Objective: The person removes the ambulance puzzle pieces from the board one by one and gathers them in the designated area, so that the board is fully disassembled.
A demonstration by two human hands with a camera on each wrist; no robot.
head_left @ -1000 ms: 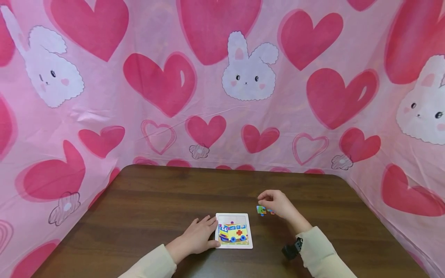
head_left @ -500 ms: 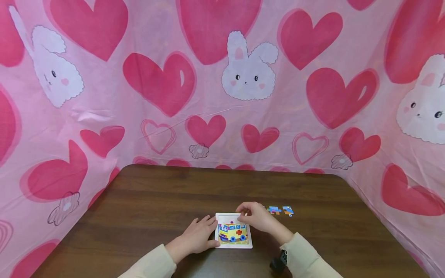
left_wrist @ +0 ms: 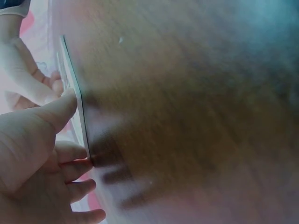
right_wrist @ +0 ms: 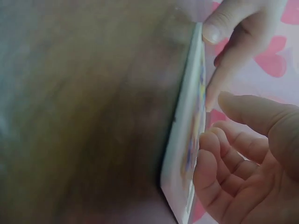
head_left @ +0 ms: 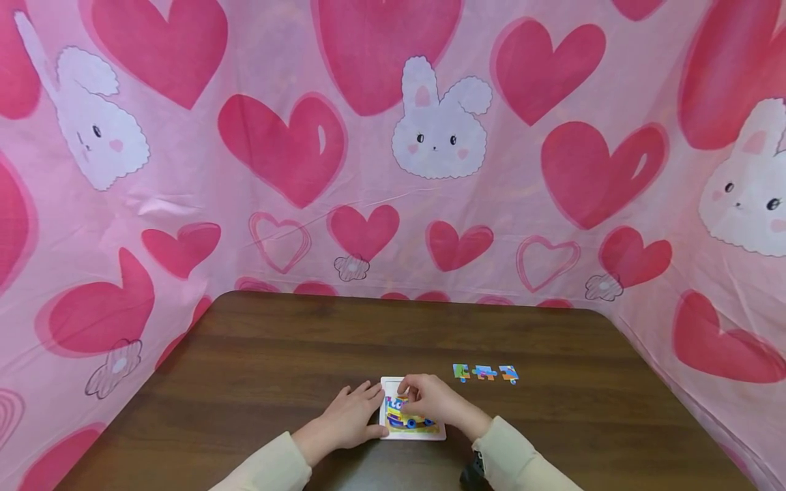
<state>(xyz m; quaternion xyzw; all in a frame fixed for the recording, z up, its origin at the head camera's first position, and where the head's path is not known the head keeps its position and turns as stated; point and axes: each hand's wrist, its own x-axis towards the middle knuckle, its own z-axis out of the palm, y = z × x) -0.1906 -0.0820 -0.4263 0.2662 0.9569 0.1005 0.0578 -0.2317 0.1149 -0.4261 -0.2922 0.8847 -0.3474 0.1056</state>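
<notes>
A small square jigsaw puzzle in a white frame (head_left: pixel 443 434) lies flat on the table in the head view, its picture a yellow ambulance with blue wheels. My left hand (head_left: pixel 348 417) rests at its left side, fingers spread along the edge and thumb at the near left corner; the left wrist view shows the thumb (left_wrist: pixel 65 109) touching the rim. Over the picture is my right hand (head_left: pixel 434 401), hiding much of the ambulance. The right wrist view shows its fingers (right_wrist: pixel 205 170) loosely bent at the puzzle's surface, thumb apart, no piece visible between them.
Three loose puzzle pieces lie in a row right of the frame: a green one (head_left: pixel 460 372), a blue one (head_left: pixel 484 372) and a blue-orange one (head_left: pixel 508 373). The brown wooden table (head_left: pixel 295 341) is bordered by pink heart-printed cloth (head_left: pixel 381 170).
My right hand has moved from above the loose pieces leftward and nearer, over the puzzle, uncovering all three pieces. My left hand has stayed at the frame's left side.
</notes>
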